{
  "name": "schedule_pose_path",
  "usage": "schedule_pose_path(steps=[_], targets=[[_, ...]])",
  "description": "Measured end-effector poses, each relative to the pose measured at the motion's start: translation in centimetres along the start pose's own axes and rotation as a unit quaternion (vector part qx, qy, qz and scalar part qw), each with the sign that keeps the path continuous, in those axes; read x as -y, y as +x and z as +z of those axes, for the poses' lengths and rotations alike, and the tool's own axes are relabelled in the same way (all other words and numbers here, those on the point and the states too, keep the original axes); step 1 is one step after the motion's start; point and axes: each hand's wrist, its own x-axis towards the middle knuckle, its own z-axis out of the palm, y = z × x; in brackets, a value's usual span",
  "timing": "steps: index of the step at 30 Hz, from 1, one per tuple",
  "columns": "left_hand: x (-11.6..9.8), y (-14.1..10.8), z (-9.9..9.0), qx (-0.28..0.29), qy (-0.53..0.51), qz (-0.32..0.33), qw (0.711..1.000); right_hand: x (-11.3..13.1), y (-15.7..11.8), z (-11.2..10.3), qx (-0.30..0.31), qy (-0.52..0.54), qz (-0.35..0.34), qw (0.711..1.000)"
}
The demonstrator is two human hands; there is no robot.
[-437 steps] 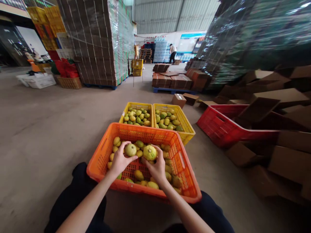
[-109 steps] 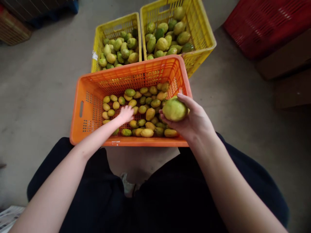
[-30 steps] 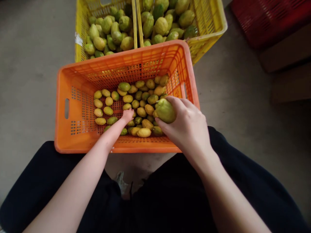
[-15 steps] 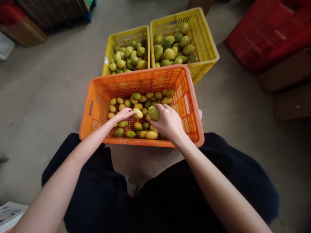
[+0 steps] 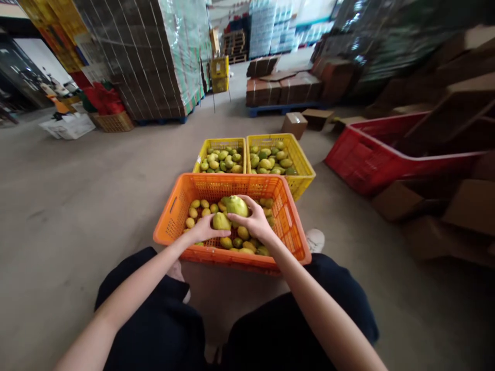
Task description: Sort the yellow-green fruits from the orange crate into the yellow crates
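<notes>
Two yellow-green oval fruits, perhaps papayas or mangoes, are held up over the orange crate [image 5: 166,226]. My left hand [image 5: 203,230] grips the smaller fruit [image 5: 221,221] between thumb and fingers. The larger fruit [image 5: 237,206] is wrapped by the fingers of my right hand [image 5: 256,220], just right of and slightly beyond the other one. Below them, many loose yellow and green fruits [image 5: 243,233] lie spread on the crate's floor, partly covered by my hands.
Two yellow crates [image 5: 305,164] of similar fruit stand against the orange crate's far side. To the right are a large red bin [image 5: 356,159] and open cardboard boxes [image 5: 398,201]. Wrapped pallet stacks [image 5: 131,56] rise at the back left. My knees flank the orange crate.
The view has tilted up, showing more of the warehouse. My hands have come closer together and lifted with their fruits. The left hand's fruit now shows greener and turned.
</notes>
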Motion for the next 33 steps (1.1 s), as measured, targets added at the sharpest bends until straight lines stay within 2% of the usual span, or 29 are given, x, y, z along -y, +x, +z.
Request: schedule_pose_path(steps=[3, 7, 12, 15, 18, 21, 24, 27, 28, 30, 33], targets=[[0.1, -0.4, 0.0, -0.023, 0.034, 0.059, 0.997, 0.5, -0.9, 0.1, -0.003, 0.008, -0.010, 1.000], [-1.2, -1.4, -1.5, -0.115, 0.130, 0.154, 0.973, 1.2, -2.3, 0.2, -0.008, -0.057, -0.022, 0.998], [-3.0, -2.4, -2.9, -0.190, 0.160, 0.228, 0.942, 2.8, -2.6, 0.9, -0.038, -0.175, -0.105, 0.978], [-3.2, -2.3, -2.7, -0.209, 0.190, 0.247, 0.927, 3.6, -2.2, 1.1, -0.035, -0.240, -0.166, 0.956], [-3.1, -2.2, -2.4, -0.209, 0.189, 0.269, 0.921, 3.2, -1.9, 0.9, -0.036, -0.263, -0.218, 0.939], [-3.2, -2.1, -2.1, -0.186, 0.164, 0.276, 0.929, 2.1, -2.1, 0.6, -0.043, -0.206, -0.220, 0.952], [-3.5, -2.0, -1.8, -0.117, 0.083, 0.242, 0.959, 1.5, -2.6, 0.3, -0.039, -0.086, -0.147, 0.985], [-3.8, -1.5, -1.1, -0.041, -0.101, 0.156, 0.982, 1.7, -3.0, 0.4, -0.072, 0.065, 0.018, 0.995], [-3.8, -1.2, -0.7, -0.029, -0.167, 0.117, 0.978, 1.9, -3.1, 0.5, -0.084, 0.128, 0.083, 0.985], [-3.7, -0.7, -0.1, -0.004, -0.270, 0.032, 0.962, 2.2, -3.1, 0.8, -0.080, 0.255, 0.196, 0.944], [-3.4, -0.3, 0.7, 0.059, -0.312, -0.075, 0.945, 2.5, -3.2, 1.2, -0.044, 0.370, 0.309, 0.875]])
